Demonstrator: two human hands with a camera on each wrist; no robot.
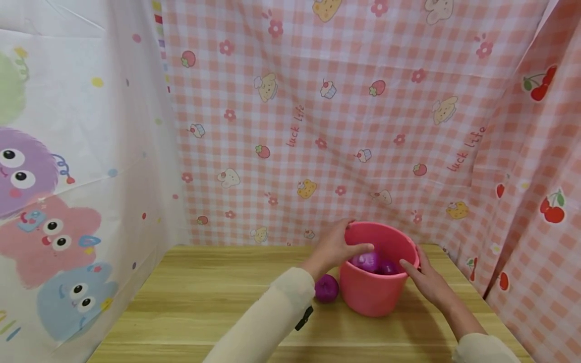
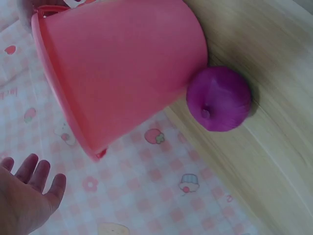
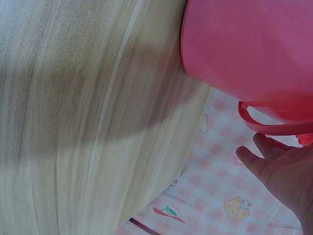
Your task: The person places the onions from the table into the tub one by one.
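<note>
A pink bucket [image 1: 374, 295] stands on the wooden table with purple onions [image 1: 365, 261] inside it. One more purple onion [image 1: 327, 289] lies on the table beside its left side, seen large in the left wrist view. My left hand [image 1: 338, 248] is at the left of the rim, thumb reaching over the opening; its fingers [image 2: 25, 171] are spread, apart from the bucket in the left wrist view. At the right rim is my right hand [image 1: 427, 280], thumb over the edge. Its straight fingers [image 3: 254, 156] come right up to the bucket's red handle [image 3: 274, 128].
The wooden table [image 1: 204, 297] extends left of the bucket. A checked pink cloth [image 1: 295, 126] hangs behind it, with another checked cloth [image 1: 535, 166] at the right and a white cartoon sheet [image 1: 113, 151] at the left.
</note>
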